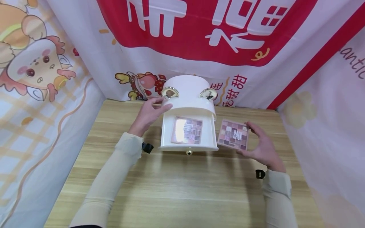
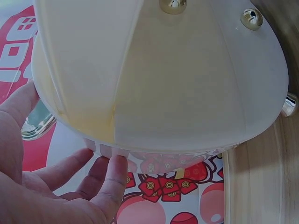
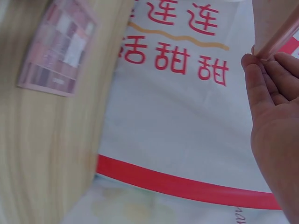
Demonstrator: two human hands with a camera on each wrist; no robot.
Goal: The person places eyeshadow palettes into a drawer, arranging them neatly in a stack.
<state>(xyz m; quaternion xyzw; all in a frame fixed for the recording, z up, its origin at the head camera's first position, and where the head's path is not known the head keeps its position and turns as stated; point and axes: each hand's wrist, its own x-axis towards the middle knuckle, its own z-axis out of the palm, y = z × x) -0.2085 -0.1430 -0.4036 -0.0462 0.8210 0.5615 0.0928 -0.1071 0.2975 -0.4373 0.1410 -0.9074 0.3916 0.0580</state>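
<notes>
A white drawer box [image 1: 186, 90] with two gold-rimmed round eyes stands near the back cloth. Its drawer [image 1: 188, 148], with a gold knob, is pulled out. Inside lies a pink eyeshadow palette [image 1: 186, 130] with a checkered lid and glare on it. My left hand [image 1: 149, 114] touches the box's left side, fingers spread; in the left wrist view its fingers [image 2: 117, 172] reach the rim. To the right of the drawer, my right hand [image 1: 263, 147] holds a second palette [image 1: 232, 135] between thumb and fingers. In the right wrist view, a palette [image 3: 58, 46] appears over the wood.
The wood-grain table [image 1: 182, 190] carries the box. A printed cloth with red and white lettering [image 1: 199, 34] hangs right behind it. More cloth walls stand at the left [image 1: 37, 126] and right [image 1: 328, 136].
</notes>
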